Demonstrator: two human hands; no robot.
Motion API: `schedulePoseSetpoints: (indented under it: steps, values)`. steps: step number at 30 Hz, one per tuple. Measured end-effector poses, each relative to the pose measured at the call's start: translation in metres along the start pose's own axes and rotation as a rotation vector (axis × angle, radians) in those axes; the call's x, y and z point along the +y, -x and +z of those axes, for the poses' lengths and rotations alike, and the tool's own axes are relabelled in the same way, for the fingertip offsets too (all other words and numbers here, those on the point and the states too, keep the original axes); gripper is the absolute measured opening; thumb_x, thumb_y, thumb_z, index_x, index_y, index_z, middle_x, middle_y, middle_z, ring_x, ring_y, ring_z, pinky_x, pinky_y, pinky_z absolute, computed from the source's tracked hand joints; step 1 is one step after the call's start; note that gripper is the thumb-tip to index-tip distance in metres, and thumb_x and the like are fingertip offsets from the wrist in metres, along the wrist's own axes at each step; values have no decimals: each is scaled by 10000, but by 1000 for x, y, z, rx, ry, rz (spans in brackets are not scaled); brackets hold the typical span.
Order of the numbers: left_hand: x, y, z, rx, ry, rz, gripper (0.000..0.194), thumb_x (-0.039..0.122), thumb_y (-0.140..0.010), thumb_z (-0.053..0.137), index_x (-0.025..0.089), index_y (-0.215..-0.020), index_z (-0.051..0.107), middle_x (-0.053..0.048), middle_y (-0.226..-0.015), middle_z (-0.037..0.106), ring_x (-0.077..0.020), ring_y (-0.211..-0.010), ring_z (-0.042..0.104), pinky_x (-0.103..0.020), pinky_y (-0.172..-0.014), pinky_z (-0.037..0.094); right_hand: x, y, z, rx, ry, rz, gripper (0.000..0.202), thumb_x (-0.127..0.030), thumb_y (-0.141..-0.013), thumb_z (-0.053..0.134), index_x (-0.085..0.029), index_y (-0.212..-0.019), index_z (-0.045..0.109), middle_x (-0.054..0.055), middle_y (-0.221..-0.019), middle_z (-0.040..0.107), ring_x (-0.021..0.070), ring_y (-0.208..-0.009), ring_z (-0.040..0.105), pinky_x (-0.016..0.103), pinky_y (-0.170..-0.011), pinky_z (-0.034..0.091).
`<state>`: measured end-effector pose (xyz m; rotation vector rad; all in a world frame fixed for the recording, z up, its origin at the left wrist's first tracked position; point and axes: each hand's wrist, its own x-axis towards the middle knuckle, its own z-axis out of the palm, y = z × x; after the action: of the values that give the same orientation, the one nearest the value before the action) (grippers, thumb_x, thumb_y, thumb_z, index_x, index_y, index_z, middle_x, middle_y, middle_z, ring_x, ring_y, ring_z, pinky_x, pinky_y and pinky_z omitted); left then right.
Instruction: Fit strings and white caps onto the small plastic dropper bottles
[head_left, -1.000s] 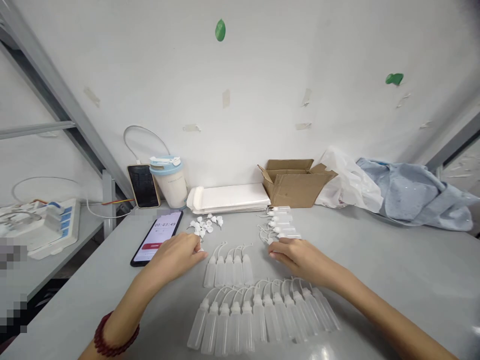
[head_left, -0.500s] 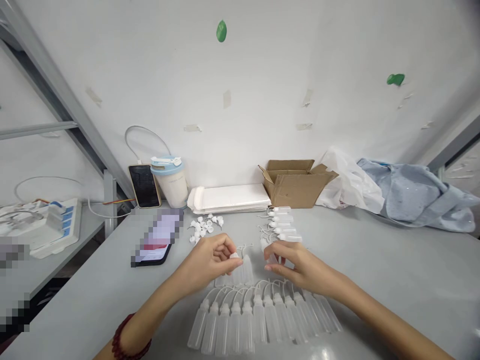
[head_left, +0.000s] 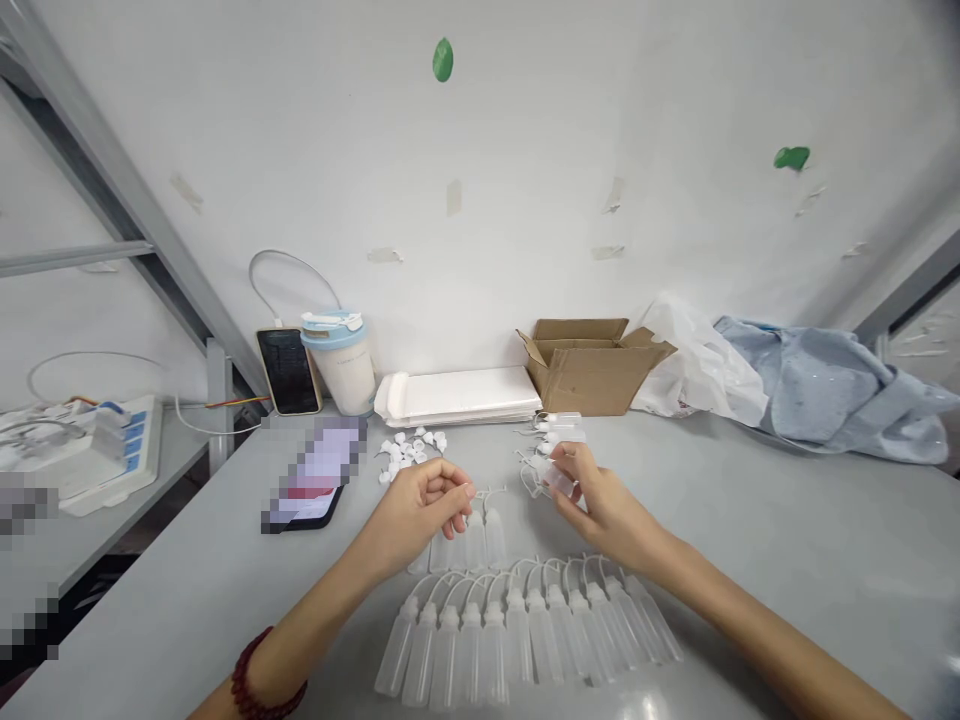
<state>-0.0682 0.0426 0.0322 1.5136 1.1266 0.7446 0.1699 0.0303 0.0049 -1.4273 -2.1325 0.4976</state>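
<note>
My right hand (head_left: 596,500) grips a small translucent squeeze bottle (head_left: 559,478) with a white tethered cap. That bottle is tilted nearly flat beside similar bottles (head_left: 566,422) lying behind it. My left hand (head_left: 431,510) is closed, thumb against the curled fingers; anything inside it is hidden. It hovers above a short row of bottles (head_left: 493,540), partly covering them. Nearer me, a long row of bottles (head_left: 517,640) lies side by side, thin cap straps curving from their necks. Loose white nozzle caps (head_left: 405,450) are scattered beyond my left hand.
A phone (head_left: 315,475) lies at left. Behind it are another phone (head_left: 289,370) and a lidded cup (head_left: 341,365). White flat packaging (head_left: 465,392), an open cardboard box (head_left: 592,375), a plastic bag (head_left: 694,370) and blue cloth (head_left: 832,385) line the wall.
My right hand has moved away from me and slightly right, tipping its bottle toward the lying ones. My left hand has lifted slightly, uncovering more of the short row's bottles.
</note>
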Motion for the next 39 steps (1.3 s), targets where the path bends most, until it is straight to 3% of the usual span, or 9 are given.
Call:
schedulePoseSetpoints:
  steps: [3, 5, 13, 17, 20, 23, 27, 31, 39]
  values:
    - [1, 0, 0, 6, 5, -12, 177, 333, -773, 560, 158, -753, 549, 1, -623, 600, -125, -544, 565, -238, -515, 459, 3, 1, 8, -47, 220, -83, 300, -142, -880, 344, -171, -1179, 338, 120, -1015, 604, 205, -767, 597, 312, -630, 451]
    - [0, 1, 0, -6, 2, -9, 174, 330, -776, 560, 156, -763, 554, 1, -626, 600, -121, -535, 560, -239, -514, 458, 4, 1, 12, -63, 348, -166, 282, -86, -869, 333, -160, -1131, 403, 122, -987, 600, 228, -846, 573, 310, -640, 440]
    - [-3, 1, 0, -29, 17, -16, 174, 325, -790, 566, 152, -776, 562, 5, -657, 603, -100, -526, 538, -229, -518, 451, 16, -5, 26, -31, 670, -318, 297, 47, -758, 395, -135, -960, 514, 91, -840, 570, 231, -767, 493, 312, -646, 344]
    - [-2, 1, 1, -36, 28, -24, 179, 323, -785, 573, 147, -758, 558, 10, -636, 588, -96, -515, 527, -228, -513, 448, 17, -8, 26, -32, 705, -341, 287, 70, -758, 355, -143, -840, 530, 96, -803, 575, 232, -736, 488, 326, -637, 310]
    - [1, 2, 1, -56, 75, -49, 179, 315, -777, 572, 146, -724, 542, 7, -629, 575, -103, -522, 529, -231, -503, 447, 12, -7, 20, -22, 606, -314, 236, 27, -789, 379, -152, -866, 512, 83, -816, 577, 221, -753, 499, 317, -646, 320]
    - [2, 4, 4, -107, 165, -111, 127, 271, -778, 540, 155, -729, 522, -1, -665, 576, -111, -544, 536, -233, -499, 449, 2, -3, 13, 8, 320, -242, 150, -66, -854, 391, -169, -898, 490, 67, -833, 575, 200, -764, 510, 301, -661, 354]
    - [-1, 6, 12, -133, 227, -121, 140, 238, -799, 427, 170, -749, 538, 44, -592, 427, -87, -478, 394, -206, -432, 400, -11, 4, 10, 58, 53, -176, 93, -160, -893, 395, -189, -883, 483, 41, -782, 569, 179, -716, 510, 287, -645, 388]
    - [-4, 11, 24, -108, -17, 16, 201, 324, -831, 460, 170, -761, 569, 77, -523, 282, -76, -448, 281, -190, -427, 298, -20, 10, 12, 47, -43, -227, 88, -170, -896, 401, -190, -884, 486, 29, -748, 552, 168, -687, 503, 284, -624, 394]
    - [-8, 18, 37, -18, -362, 290, 140, 256, -798, 558, 188, -894, 633, 30, -671, 464, -105, -572, 418, -221, -564, 360, -27, 16, 14, -29, -101, -306, 91, -150, -890, 412, -184, -903, 495, 37, -785, 548, 165, -707, 487, 282, -631, 388]
